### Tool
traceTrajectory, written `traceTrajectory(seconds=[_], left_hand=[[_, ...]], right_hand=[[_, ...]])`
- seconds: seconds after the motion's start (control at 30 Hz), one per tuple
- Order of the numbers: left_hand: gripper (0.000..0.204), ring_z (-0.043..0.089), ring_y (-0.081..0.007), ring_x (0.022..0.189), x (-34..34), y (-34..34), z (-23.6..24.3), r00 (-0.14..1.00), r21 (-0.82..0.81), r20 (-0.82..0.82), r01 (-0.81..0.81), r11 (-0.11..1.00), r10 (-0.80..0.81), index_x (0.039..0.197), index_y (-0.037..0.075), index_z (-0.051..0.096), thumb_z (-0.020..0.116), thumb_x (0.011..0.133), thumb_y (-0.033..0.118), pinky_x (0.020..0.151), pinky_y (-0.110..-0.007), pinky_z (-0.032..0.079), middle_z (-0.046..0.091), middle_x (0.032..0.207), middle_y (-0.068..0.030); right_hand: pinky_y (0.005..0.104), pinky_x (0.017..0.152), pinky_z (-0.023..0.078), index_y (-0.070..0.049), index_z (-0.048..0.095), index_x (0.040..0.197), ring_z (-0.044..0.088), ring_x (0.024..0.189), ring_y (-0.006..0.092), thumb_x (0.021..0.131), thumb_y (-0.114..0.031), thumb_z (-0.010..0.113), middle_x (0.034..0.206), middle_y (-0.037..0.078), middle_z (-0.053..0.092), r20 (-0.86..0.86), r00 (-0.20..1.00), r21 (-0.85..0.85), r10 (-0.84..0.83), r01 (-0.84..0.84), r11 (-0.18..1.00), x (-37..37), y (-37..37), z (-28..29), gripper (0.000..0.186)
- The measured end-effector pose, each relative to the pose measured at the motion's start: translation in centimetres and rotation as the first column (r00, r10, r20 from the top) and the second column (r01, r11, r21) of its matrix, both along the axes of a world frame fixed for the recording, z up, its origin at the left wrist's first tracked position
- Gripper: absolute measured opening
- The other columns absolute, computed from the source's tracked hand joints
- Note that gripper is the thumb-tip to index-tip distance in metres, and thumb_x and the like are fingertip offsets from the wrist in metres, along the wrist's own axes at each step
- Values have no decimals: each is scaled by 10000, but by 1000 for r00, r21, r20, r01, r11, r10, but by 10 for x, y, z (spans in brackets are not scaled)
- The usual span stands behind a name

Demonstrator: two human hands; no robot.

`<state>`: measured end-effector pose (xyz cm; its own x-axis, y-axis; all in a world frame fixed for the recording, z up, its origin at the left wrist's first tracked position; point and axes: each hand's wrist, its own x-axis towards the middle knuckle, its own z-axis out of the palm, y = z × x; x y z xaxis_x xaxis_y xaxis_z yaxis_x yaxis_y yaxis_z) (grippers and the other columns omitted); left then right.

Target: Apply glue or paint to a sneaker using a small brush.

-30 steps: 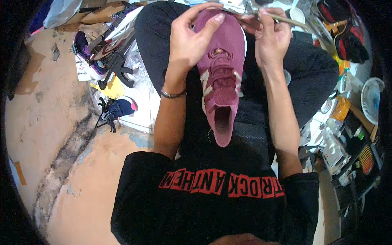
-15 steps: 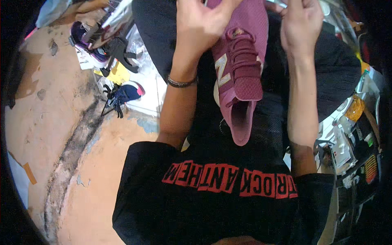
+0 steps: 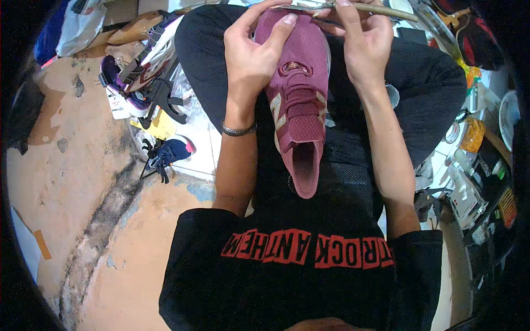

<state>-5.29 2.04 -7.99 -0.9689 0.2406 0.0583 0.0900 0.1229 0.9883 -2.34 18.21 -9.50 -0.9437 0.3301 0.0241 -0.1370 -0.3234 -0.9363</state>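
Note:
A maroon sneaker (image 3: 301,52) with maroon laces lies over my lap, its toe pointing away and its heel opening toward me. My left hand (image 3: 248,60) is closed round the left side of the toe, its thumb pressing on the upper. Just right of the toe, my right hand (image 3: 367,49) pinches a slim tool with a tan, rod-like handle (image 3: 386,10) that sticks out to the right. The tool's working end is hard to make out by the toe's front edge.
My crossed legs in black trousers (image 3: 425,94) surround the shoe. At left are a navy shoe (image 3: 174,150), a dark purple shoe (image 3: 112,71) and a stained, peeling surface (image 3: 61,182). Tools and small items crowd the right, with an amber container (image 3: 473,135) among them.
The sneaker and my left hand appear further left, with more of the toe in view. My right hand has come in closer to the toe, and the tan handle now shows.

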Motion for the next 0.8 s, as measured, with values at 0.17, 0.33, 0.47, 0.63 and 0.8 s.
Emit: traceTrajectory(seconds=[0.17, 0.33, 0.47, 0.63, 0.8], left_hand=[[251, 629, -147, 1030, 0, 3, 2, 996, 102, 80, 26, 994, -34, 1160, -67, 647, 646, 919, 2, 941, -273, 475, 705, 1093, -107], [234, 640, -131, 966, -1, 6, 3, 999, 72, 49, -1, 997, -3, 1133, -43, 684, 680, 916, 45, 897, -263, 488, 713, 1044, -77], [246, 639, -117, 962, 1, 1, 7, 998, -6, 56, 11, 1000, -11, 1145, -30, 690, 688, 921, 71, 894, -258, 491, 712, 1057, -67], [227, 641, -106, 933, 0, -6, 13, 995, 50, 103, -6, 999, 1, 1110, -19, 714, 707, 922, 108, 861, -247, 498, 720, 1020, -56], [210, 641, -118, 887, 4, -2, 7, 990, -169, 88, -92, 981, 108, 1060, -33, 723, 690, 929, 128, 821, -241, 493, 723, 965, -57]], right_hand=[[251, 730, 565, -15, 512, 1069, 671, 805, 136, 1000, -91, 588, 916, 80, 650, 14, 999, 1, -34, 34, 999, -2, -4, -5, 128], [241, 666, 560, -42, 517, 1052, 675, 751, 136, 1007, -107, 582, 848, 69, 659, 59, 998, -20, -30, 31, 999, -7, 2, -1, 103], [300, 630, 598, -57, 512, 1028, 689, 715, 163, 1007, -134, 563, 823, 83, 665, 167, 982, -100, -89, 107, 989, -5, 1, 9, 96], [401, 647, 631, -55, 506, 1017, 698, 718, 219, 1002, -152, 555, 817, 92, 647, 37, 992, -106, -122, 125, 986, 15, 30, 29, 110], [325, 735, 598, 50, 667, 1060, 706, 777, 199, 926, -49, 687, 910, 140, 711, 106, 994, 480, -36, -20, 877, 73, 112, 52, 168]])
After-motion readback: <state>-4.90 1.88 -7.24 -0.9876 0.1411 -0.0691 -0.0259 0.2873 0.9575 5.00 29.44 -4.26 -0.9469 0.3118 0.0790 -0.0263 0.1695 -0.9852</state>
